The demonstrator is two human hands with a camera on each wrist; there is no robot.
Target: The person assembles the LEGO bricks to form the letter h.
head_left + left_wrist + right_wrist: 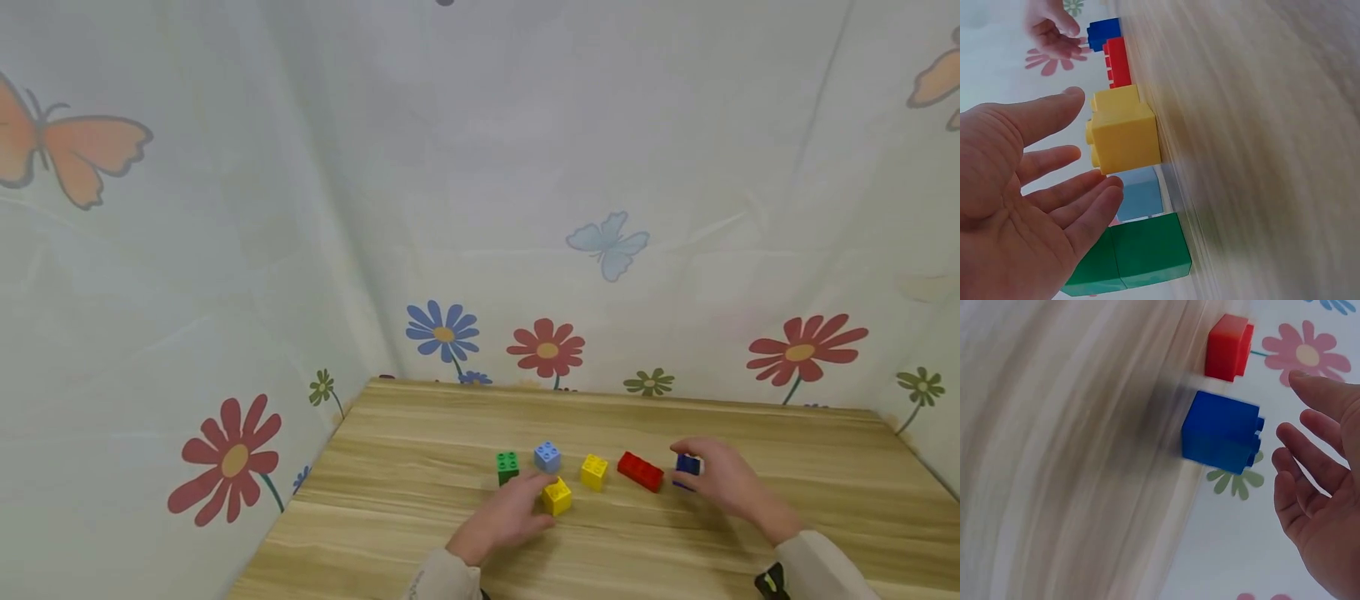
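Observation:
My left hand (512, 512) hovers beside the nearer yellow toy brick (558, 498), its thumb and fingers spread apart. In the left wrist view that yellow brick (1127, 140) stands just past the fingertips, with nothing in the palm. Over on the right, my right hand (723, 479) reaches around a dark blue brick (686, 472) from above. The right wrist view shows a gap between the loosely bent fingers and the studs of the blue brick (1221, 432).
A green brick (507, 467), a light blue brick (547, 456) and a second yellow brick (595, 472) stand behind the left hand. Between the hands lies a long red brick (641, 472). A flowered cloth (480, 208) hangs around the wooden table (390, 467).

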